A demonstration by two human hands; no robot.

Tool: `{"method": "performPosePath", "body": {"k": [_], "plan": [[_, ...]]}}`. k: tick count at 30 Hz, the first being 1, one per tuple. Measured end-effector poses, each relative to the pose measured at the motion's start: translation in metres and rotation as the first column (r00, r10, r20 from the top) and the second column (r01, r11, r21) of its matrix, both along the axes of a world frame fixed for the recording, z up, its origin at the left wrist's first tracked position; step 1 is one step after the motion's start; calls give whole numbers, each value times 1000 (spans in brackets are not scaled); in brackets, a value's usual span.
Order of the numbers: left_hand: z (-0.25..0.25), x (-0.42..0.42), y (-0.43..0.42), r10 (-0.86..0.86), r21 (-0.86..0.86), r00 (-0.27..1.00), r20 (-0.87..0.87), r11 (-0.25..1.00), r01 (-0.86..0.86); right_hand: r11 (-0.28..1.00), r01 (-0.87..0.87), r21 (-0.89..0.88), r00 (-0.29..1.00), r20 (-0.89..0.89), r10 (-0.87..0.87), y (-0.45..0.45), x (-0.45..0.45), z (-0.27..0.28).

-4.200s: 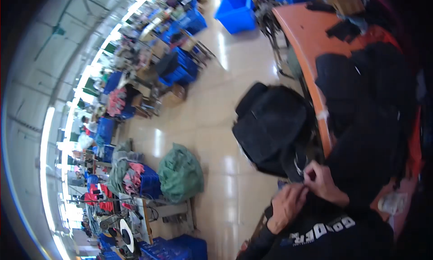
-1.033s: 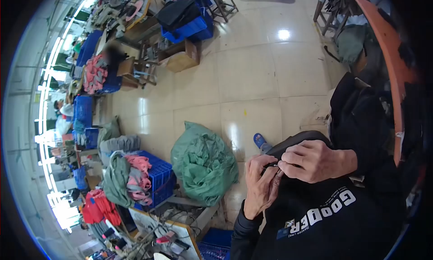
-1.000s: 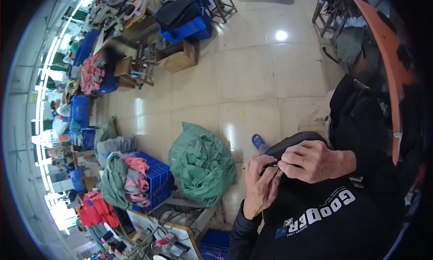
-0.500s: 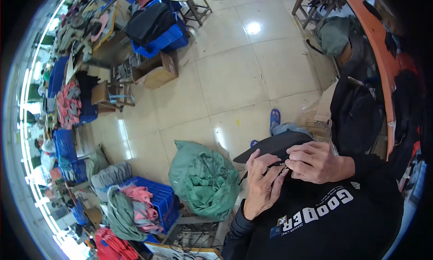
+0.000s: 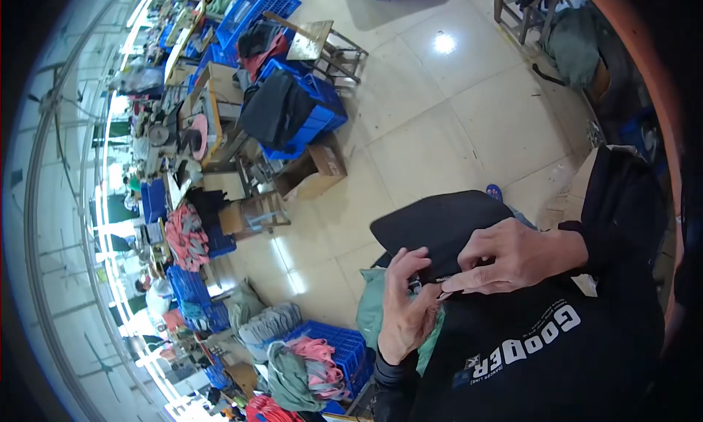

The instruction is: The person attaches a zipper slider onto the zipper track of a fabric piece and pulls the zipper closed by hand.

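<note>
A black fabric piece (image 5: 439,228) with a rounded edge, apparently part of a bag, stands out beyond my hands. My left hand (image 5: 404,305) pinches its near edge, thumb and fingers around a small dark part. From the right, my right hand (image 5: 505,257) meets it, index finger stretched toward the left thumb and the other fingers curled on the black fabric. The small part between the fingertips is too tiny to make out. My black sweatshirt (image 5: 542,349) with white letters lies just below both hands.
A green sack (image 5: 372,305) is partly hidden behind my left hand. Blue crates (image 5: 351,349) with pink and green cloth stand at the lower left. Farther off are a wooden stool (image 5: 311,41), a cardboard box (image 5: 322,169) and an orange table edge (image 5: 663,129) at right.
The black piece has risen and shows more of its flat face. My right index finger has stretched out toward the left thumb. The view has turned, and the green sack is now mostly hidden.
</note>
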State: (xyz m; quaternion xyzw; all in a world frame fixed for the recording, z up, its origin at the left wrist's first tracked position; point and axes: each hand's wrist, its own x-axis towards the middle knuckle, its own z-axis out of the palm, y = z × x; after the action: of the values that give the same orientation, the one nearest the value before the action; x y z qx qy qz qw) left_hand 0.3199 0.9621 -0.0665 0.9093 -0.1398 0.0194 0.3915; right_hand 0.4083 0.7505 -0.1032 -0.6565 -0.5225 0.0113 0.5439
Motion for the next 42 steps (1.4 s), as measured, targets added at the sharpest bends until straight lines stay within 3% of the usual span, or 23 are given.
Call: {"method": "performPosePath", "body": {"k": [3, 7, 10, 12, 15, 19, 22, 27, 34, 42], "plan": [[-4, 23, 7, -8, -46, 1000, 18, 999, 9, 998, -7, -56, 998, 56, 11, 6, 24, 5], [-11, 48, 28, -72, -20, 995, 63, 997, 73, 995, 56, -87, 998, -2, -57, 27, 38, 8], [-11, 61, 43, -128, 22, 984, 123, 992, 126, 969, 22, -245, 976, -203, -73, 42, 51, 24], [-8, 69, 54, -159, 96, 967, 199, 985, 142, 961, 46, -273, 986, -141, -87, 51, 57, 27], [-8, 78, 68, -165, 74, 961, 222, 986, 152, 948, 69, -310, 995, -45, -87, 62, 60, 28], [-3, 86, 81, -204, 84, 958, 200, 978, 190, 956, -14, -294, 978, -204, -49, 73, 62, 28], [-6, 87, 84, -230, 119, 954, 193, 970, 210, 981, 25, -192, 951, -299, -83, 82, 57, 19], [-7, 85, 75, -224, 190, 948, 227, 965, 182, 968, 92, -232, 922, -347, -171, 85, 50, 14], [-8, 82, 62, -180, 213, 928, 326, 970, 113, 931, 353, -95, 810, -467, -355, 89, 34, -2], [-14, 87, 53, -190, 204, 886, 423, 973, 110, 865, 500, -27, 664, -630, -403, 91, 25, 0]]}}
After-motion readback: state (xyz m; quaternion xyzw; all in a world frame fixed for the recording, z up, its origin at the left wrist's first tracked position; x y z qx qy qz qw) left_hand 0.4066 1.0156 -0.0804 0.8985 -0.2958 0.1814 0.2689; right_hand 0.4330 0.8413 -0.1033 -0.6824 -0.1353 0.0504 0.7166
